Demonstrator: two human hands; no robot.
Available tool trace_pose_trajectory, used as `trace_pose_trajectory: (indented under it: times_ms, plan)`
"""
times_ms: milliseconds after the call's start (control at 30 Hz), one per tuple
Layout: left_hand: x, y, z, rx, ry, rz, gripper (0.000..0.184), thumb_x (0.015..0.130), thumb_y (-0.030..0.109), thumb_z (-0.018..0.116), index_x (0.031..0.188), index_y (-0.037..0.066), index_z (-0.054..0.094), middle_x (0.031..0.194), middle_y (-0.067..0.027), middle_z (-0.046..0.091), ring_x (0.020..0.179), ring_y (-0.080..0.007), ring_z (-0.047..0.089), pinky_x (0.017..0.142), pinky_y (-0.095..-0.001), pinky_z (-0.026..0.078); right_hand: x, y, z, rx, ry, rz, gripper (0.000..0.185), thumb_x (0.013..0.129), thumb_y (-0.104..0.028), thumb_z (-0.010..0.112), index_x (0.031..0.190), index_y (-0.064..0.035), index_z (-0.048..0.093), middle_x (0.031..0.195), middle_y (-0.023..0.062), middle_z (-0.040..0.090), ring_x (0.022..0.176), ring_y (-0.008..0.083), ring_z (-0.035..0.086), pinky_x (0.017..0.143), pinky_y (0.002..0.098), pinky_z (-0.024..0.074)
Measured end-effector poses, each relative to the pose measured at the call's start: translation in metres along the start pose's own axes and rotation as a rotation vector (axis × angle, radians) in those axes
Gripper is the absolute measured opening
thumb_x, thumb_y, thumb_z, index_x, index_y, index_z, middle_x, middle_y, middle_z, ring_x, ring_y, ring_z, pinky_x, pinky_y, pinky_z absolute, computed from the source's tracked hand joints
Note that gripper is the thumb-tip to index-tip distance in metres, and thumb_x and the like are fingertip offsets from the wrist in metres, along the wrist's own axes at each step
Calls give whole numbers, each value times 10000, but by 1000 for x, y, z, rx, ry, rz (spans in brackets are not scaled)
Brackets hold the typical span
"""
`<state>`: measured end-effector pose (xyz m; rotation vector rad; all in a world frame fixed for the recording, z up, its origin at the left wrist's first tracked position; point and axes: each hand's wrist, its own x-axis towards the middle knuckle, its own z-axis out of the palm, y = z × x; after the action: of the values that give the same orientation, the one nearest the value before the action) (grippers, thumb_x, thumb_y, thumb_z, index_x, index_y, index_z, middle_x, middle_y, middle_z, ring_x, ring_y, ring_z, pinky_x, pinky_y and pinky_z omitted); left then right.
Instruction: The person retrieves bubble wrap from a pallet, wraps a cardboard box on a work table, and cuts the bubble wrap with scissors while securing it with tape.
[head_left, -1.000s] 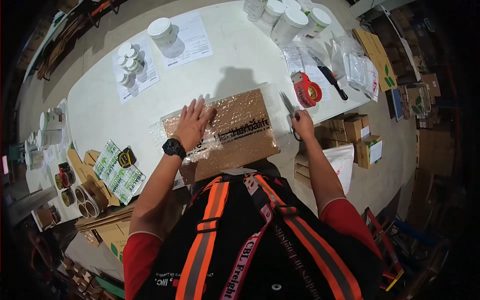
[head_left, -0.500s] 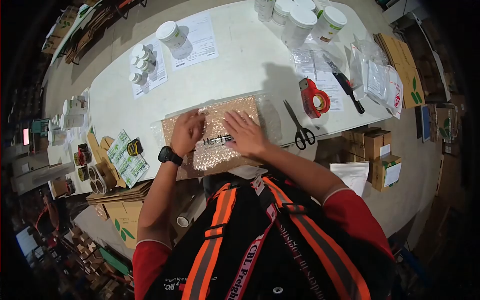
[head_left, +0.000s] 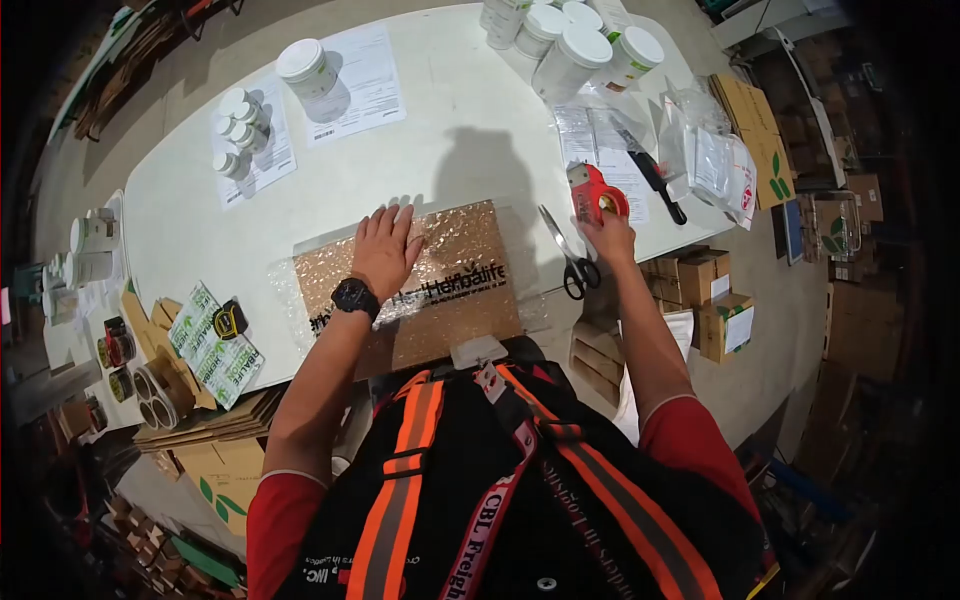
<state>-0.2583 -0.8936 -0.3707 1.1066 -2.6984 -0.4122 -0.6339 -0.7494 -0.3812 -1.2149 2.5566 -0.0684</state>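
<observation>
A flat brown cardboard piece with black lettering (head_left: 440,325) lies at the table's front edge, with clear bubble wrap (head_left: 325,275) over it and past its sides. My left hand (head_left: 385,252) rests on the wrap near the far edge, palm down and fingers stretched out. At the right, my right hand (head_left: 610,240) has its fingers closed on the near end of a red tape dispenser (head_left: 588,190). Open-bladed scissors with black handles (head_left: 575,268) lie on the table between the cardboard and my right hand.
White tubs (head_left: 572,62), a black-handled knife (head_left: 655,180) and plastic bags (head_left: 712,160) occupy the far right. Small bottles (head_left: 240,125) and a large tub (head_left: 306,70) stand on papers at the far left. A tape measure (head_left: 229,320) lies left. Cartons (head_left: 725,325) sit below right.
My right hand let go of the scissors, passed over the wrap, then moved right and took hold of the tape dispenser. My left hand has flattened on the wrap.
</observation>
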Motion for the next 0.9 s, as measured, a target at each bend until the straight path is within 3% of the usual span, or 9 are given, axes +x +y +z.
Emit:
trace_pose_trajectory:
  times_ms: [200,333,367,433,500,667,733,867,900]
  plan:
    - [-1,1,-28,-275,195,11,391,830,238,588,1157,30,534,1184,-180,502,1118,-357,454,947,-429,365,9,29,-15,83,62,-282,325,775,-300,625,901,0,636,919,231,614,825,402,582,755,429,471]
    - [-5,16,-60,-923,212,-166,185,860,159,537,936,-3,584,930,-146,588,851,-265,580,754,-340,454,-48,-43,-109,622,-269,-415,262,762,-191,676,909,22,632,773,83,625,740,171,594,672,293,466]
    - [-7,23,-63,-1182,142,-241,234,916,209,487,970,-2,572,882,-100,596,828,-196,581,733,-315,458,-57,-59,-123,696,-473,-404,248,739,-146,701,911,18,632,775,33,611,739,97,554,661,250,450]
    - [-18,37,-56,-1728,21,-203,471,957,416,372,1047,-17,534,863,-67,586,780,-151,571,730,-271,464,-70,-98,-140,719,-772,-659,292,703,-155,730,917,18,632,786,55,622,709,113,560,651,262,453]
    - [-39,61,-63,-1829,-46,-311,519,949,466,358,1033,-10,547,811,-43,565,737,-110,538,661,-236,440,-80,-132,-140,623,-811,-862,311,657,-186,763,821,27,606,695,87,586,641,117,540,581,289,432]
    - [-77,75,-89,-1723,-50,-632,281,954,245,430,883,19,580,673,33,474,584,-57,402,542,-211,347,-81,-165,-118,585,-1025,-796,374,659,-271,769,743,32,566,620,105,538,586,137,506,540,296,398]
    - [-85,72,-81,-1397,158,-462,228,940,175,461,833,3,565,636,9,474,579,-64,425,549,-227,361,-79,-176,-109,606,-1071,-832,374,678,-282,763,745,30,567,606,89,531,588,111,494,540,290,398]
    - [-95,65,-80,-881,543,-525,244,929,139,445,778,-15,559,635,-102,526,553,-193,502,533,-292,400,-81,-189,-98,655,-1104,-854,353,720,-290,742,782,29,604,614,91,571,595,74,500,544,278,409]
    - [-100,52,-85,-784,451,-700,267,934,154,429,773,-12,561,612,-109,527,550,-195,509,529,-301,398,-77,-185,-102,564,-1086,-825,343,720,-283,744,799,27,621,617,93,585,591,74,507,547,277,416]
